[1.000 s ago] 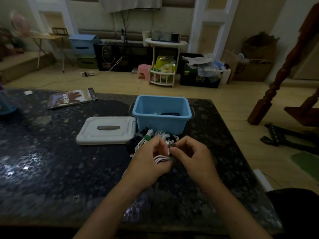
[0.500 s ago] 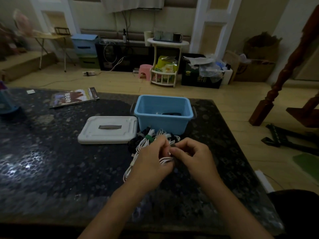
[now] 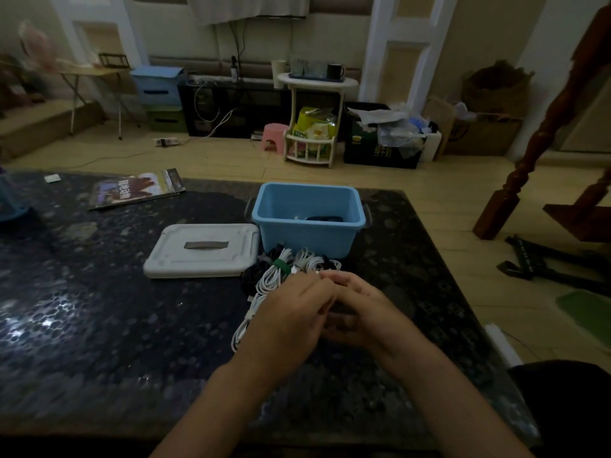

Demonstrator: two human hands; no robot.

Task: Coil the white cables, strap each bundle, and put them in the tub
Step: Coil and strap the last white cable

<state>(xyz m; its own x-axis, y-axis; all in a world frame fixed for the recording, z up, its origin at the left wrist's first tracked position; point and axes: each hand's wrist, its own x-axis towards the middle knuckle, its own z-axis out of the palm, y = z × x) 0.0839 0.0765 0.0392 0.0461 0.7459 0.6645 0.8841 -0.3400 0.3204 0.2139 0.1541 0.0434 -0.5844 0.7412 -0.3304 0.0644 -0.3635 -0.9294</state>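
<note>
Change: a second earlier a small white coil showed between the two hands; now the left hand had closed over the right hand at lower centre, hiding it.
Meaning: likely the strap being cinched; the bundle was not yet in the tub.
Hands: both curled together; what each gripped could not be told.
Cables: loose white pile just below the tub, left of the hands.
Axis: one strand ran from upper right down to lower left, plug end lower left.
</note>
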